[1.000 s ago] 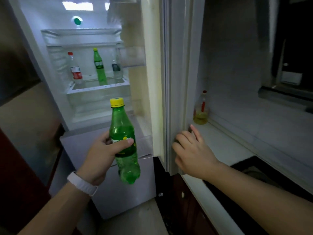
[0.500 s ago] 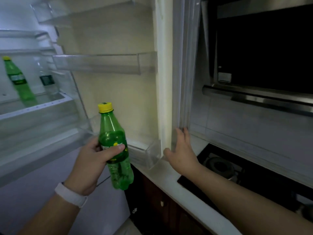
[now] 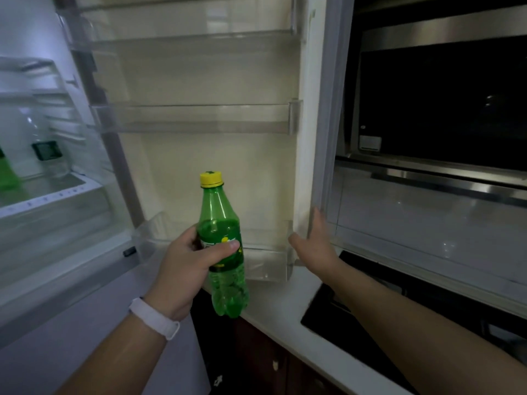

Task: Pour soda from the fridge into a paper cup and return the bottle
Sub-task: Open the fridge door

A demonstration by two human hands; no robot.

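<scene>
Fridge door: open, pale liner, clear plastic shelves.
Bottle: green ribbed plastic, yellow cap — upright, before the door.
Left hand: wrapped round bottle.
Right hand: flat, fingers spread — at door edge.

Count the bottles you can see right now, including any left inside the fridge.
3. One green bottle is gripped in the left hand. A clear dark-labelled bottle stands on the fridge shelf. A green one is cut off at the frame's left edge. Others may be out of view.

White countertop carries a black cooktop.
</scene>
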